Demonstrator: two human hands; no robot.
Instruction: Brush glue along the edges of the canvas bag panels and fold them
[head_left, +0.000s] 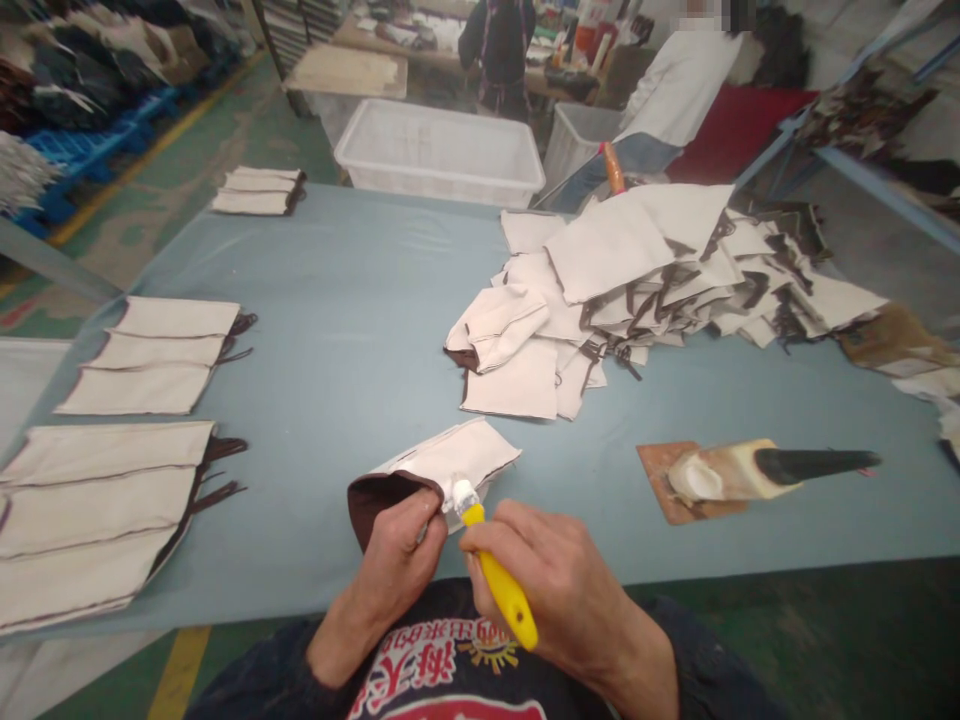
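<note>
Right hand, grip closed round yellow brush, white tip against cloth bag; left hand, grip pinching bag's brown mouth; bag at blue bench's near side; messy bag pile beyond; white tub behind bench.

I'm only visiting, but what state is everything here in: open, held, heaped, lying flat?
Cream pouch in hand: held, mouth open
Yellow-handled brush: held, white tip at the pouch
Left hand: grip closed on the pouch's edge
Right hand: grip closed on the brush
Right-side pouches: heaped loosely
Left-side pouches: lying in three groups
Large white bin: open-topped
Black-handled tool: resting on a brown board
</note>
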